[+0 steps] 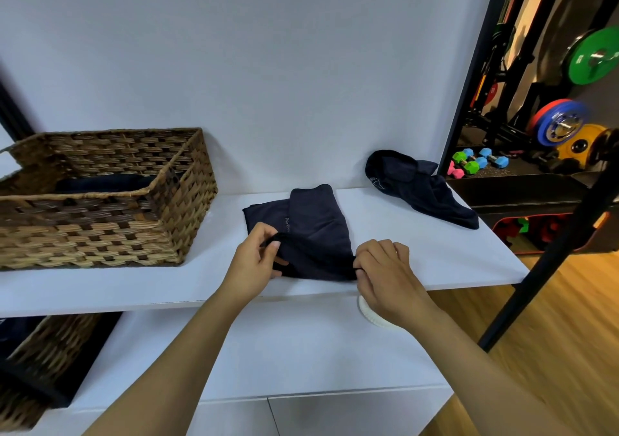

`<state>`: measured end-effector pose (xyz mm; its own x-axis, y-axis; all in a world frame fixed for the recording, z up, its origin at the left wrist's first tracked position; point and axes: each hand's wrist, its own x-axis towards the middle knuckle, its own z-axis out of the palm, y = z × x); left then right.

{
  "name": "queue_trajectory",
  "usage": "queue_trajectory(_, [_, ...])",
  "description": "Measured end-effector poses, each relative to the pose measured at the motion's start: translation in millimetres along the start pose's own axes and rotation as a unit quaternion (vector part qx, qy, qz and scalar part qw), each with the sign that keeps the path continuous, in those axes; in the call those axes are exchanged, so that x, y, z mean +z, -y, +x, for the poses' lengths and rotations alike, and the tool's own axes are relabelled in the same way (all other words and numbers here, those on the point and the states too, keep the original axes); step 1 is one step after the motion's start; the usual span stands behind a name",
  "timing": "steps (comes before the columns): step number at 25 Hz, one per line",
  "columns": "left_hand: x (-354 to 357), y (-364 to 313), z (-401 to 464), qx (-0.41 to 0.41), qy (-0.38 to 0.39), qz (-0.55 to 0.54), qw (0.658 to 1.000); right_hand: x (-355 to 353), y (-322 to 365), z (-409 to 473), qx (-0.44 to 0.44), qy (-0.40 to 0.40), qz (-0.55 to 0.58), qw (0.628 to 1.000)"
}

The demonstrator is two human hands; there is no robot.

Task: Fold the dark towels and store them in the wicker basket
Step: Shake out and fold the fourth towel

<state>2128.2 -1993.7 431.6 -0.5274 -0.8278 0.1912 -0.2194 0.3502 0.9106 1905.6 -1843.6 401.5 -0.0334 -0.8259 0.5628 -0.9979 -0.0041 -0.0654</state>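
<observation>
From the head camera, a dark navy towel point(311, 231) lay on the white shelf point(418, 254), its long axis running from the front edge back toward the wall, with the far end folded over itself into a rounded flap and a line of small pale lettering along the left part. The cloth looked soft and matte, creased in shallow ridges. The left hand point(254, 261) pinched the towel's near left corner between thumb and curled fingers, lifting that edge slightly off the shelf; the right hand point(385, 268) pinched the near right corner in the same way, knuckles up, so each grip was closed on the fabric. To the left, well apart from the towel, stood the wicker basket point(100, 221), a rectangular container of coarse brown woven strands with a dip in its front rim, holding a dark folded cloth point(100, 182) inside. A second dark towel point(418, 184) sat crumpled at the back right of the shelf, bunched against the wall with one end trailing toward the right edge. Below the shelf a lower white surface point(284, 352) carried a round white object point(371, 315), partly hidden by the right wrist, and another woven basket point(40, 368) at the left. Coloured weight plates point(593, 55) and dumbbells point(479, 161) showed, blurred, beyond the right side.
</observation>
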Motion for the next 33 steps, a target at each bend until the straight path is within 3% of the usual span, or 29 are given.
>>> queue_trajectory(6, [2, 5, -3, -0.009, -0.018, -0.015, 1.0, 2, 4, -9, -0.003, -0.009, 0.038, 0.999])
queue_trajectory(10, [-4, -5, 0, 0.023, -0.033, -0.045, 0.998, 6, -5, -16, -0.05, 0.046, -0.05, 0.996])
queue_trajectory(15, [-6, -20, 3, 0.052, -0.015, -0.005, 0.999, 4, -2, -5, -0.074, 0.048, -0.042, 0.995])
queue_trajectory(22, [-39, -71, 23, 0.106, -0.063, 0.089, 0.988, -73, -8, 66, 0.025, 0.011, -0.082, 0.996])
queue_trajectory(27, [-71, -148, 58, 0.155, -0.158, 0.041, 0.974, -145, -7, 136, 0.068, -0.011, 0.103, 0.992])
queue_trajectory(29, [-82, -171, 68, 0.154, -0.168, 0.037, 0.973, -164, -7, 158, 0.101, 0.004, 0.171, 0.98])
queue_trajectory(33, [-95, -199, 73, 0.141, -0.187, 0.044, 0.971, -182, -6, 188, 0.101, -0.053, 0.261, 0.959])
